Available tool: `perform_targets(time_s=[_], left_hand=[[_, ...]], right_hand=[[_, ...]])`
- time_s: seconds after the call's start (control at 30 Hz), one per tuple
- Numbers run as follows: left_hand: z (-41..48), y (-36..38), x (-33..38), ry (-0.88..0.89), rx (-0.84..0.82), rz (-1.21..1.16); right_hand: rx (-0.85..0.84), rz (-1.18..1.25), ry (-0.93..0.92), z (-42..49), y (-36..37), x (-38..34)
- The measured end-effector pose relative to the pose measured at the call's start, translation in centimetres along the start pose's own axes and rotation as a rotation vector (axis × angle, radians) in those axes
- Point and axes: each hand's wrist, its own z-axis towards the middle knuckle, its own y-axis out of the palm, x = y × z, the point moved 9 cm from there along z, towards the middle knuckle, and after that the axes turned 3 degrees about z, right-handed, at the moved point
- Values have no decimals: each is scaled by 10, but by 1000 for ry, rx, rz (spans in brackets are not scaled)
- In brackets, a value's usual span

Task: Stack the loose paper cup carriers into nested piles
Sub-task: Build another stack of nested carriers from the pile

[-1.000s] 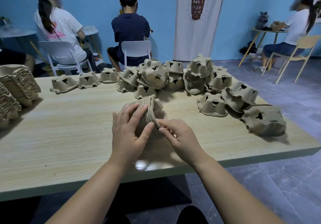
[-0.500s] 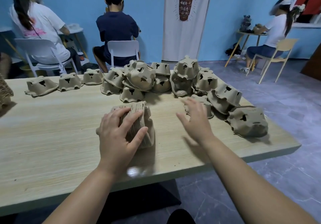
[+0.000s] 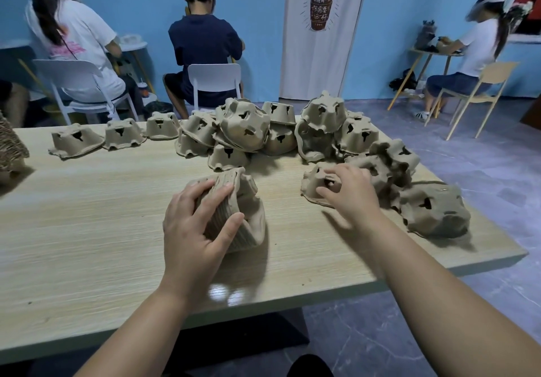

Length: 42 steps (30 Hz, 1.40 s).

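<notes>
A nested pile of brown paper cup carriers (image 3: 246,209) lies on its side in the middle of the wooden table (image 3: 87,245). My left hand (image 3: 196,224) grips it from the left, fingers and thumb curled over its edges. My right hand (image 3: 351,192) rests on a loose carrier (image 3: 314,179) to the right, with its fingers curled into the carrier's holes. A heap of loose carriers (image 3: 248,130) fills the table's far side and right part.
Another finished stack (image 3: 11,148) shows at the left edge. Three single carriers (image 3: 76,139) stand in a row at the far left. One large carrier (image 3: 433,212) sits near the right table edge. Three people sit on chairs behind, at other tables.
My right hand left the nested pile and moved right onto a loose carrier. My left hand stays on the pile. The view shifted left then back.
</notes>
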Motion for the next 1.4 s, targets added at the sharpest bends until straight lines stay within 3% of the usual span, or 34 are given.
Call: perform_targets(time_s=[0.17, 0.33, 0.57, 0.8, 0.9, 1.0, 1.07, 1.17, 1.4], left_hand=[[0, -1, -1, -8, 4, -17], [-1, -1, -1, -14, -1, -28], [0, -2, 1, -16, 10, -45], [-2, -3, -1, -46, -9, -62], [-2, -3, -2, -49, -11, -68], [-2, -3, -2, -47, -2, -73], [-1, -3, -2, -48, 0, -71], [-1, -3, -2, -45, 5, -62], [-2, -3, -3, -31, 6, -59]], right_hand=[[-160, 21, 19, 10, 15, -4], [-195, -97, -35, 7, 13, -15], [-307, -68, -156, -3, 17, -32], [-344, -2, -132, -16, 22, -44], [-313, 238, -64, -26, 14, -43], [-272, 819, 188, -40, 5, -35], [-284, 1083, 316, -53, 9, -40], [-391, 1158, 355, -71, 27, -61], [-394, 962, 120, -91, 37, -90]])
